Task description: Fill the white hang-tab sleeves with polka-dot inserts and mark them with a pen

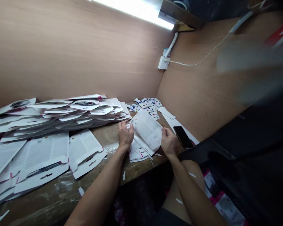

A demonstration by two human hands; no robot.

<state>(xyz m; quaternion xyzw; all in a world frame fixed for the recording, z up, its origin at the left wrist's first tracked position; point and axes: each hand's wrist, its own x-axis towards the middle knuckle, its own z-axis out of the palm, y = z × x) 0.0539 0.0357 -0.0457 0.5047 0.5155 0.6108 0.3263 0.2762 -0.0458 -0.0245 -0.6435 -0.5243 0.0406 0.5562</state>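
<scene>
A white printed cardboard envelope is held tilted above the bench, between my two hands. My left hand grips its left edge, fingers closed, with the thumb on the near side. On the opposite edge, my right hand pinches the envelope between thumb and fingers. Below it lies a small stack of white sheets or flat envelopes with pink marks. Just behind are colourful dotted cards with dark lettering. Whether anything is inside the held envelope cannot be seen.
A tall pile of white envelopes lines the back left, with more envelopes in front. A black phone lies by the right panel. Paper scraps dot the wooden bench. A white cable hangs above, and a blurred fan-like shape is at right.
</scene>
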